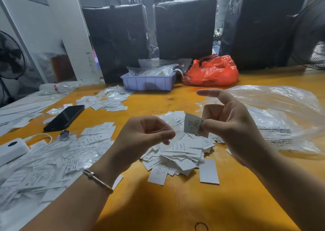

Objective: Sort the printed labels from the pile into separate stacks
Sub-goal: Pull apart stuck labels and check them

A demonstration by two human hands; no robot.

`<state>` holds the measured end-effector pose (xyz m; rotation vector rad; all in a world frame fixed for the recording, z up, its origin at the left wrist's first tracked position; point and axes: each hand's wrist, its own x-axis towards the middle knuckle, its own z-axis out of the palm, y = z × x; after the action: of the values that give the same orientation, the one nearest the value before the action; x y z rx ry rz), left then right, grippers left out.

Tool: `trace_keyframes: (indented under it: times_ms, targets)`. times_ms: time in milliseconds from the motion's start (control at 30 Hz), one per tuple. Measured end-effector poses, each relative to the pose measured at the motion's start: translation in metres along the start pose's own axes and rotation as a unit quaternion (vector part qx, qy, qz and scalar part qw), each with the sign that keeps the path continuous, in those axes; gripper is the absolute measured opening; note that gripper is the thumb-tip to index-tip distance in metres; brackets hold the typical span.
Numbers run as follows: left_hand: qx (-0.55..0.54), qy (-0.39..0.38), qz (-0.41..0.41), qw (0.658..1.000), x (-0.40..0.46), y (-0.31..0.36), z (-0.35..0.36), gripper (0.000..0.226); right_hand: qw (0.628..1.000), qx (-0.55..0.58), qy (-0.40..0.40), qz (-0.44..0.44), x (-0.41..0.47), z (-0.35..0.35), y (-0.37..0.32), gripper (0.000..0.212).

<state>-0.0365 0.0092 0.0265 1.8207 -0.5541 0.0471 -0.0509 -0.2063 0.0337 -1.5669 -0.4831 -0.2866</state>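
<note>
A loose pile of white printed labels (pixel 177 151) lies in the middle of the orange table (pixel 167 204). My right hand (pixel 232 125) hovers above the pile and pinches one printed label (pixel 192 124) between thumb and fingers, index finger stretched out. My left hand (pixel 140 139) hangs just left of that label, fingers curled toward the thumb, with nothing visible in it. More labels lie in spread heaps at the left (pixel 52 162) and at the back left (pixel 109 100). One blank label (pixel 209 171) lies apart to the right of the pile.
A black phone (pixel 64 118) and a white power bank (pixel 10 150) lie at the left. A lilac bin (pixel 149 82) and an orange plastic bag (pixel 212 72) stand at the back. A clear plastic bag (pixel 281 118) covers the right side. Fans stand at both edges.
</note>
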Motion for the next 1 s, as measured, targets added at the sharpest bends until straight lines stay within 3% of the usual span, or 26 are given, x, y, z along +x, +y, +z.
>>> trace_keyframes:
  times_ms: [300,667,867,1000]
  targets:
    - [0.004,0.001,0.01,1.0,-0.001,0.0,0.001,0.022,0.981,-0.159,0.056,-0.093,-0.001,0.002,-0.002,0.062]
    - [0.026,0.001,0.021,0.999,-0.002,0.001,0.001,0.024,0.968,-0.226,0.022,-0.108,-0.002,0.004,0.002,0.065]
    - [0.036,-0.018,0.005,0.999,-0.002,0.001,0.002,0.025,0.957,-0.266,-0.049,-0.106,-0.004,0.009,0.005,0.067]
    - [0.047,-0.036,0.0,0.998,-0.002,0.001,0.002,0.023,0.97,-0.219,-0.043,-0.091,-0.003,0.007,0.004,0.063]
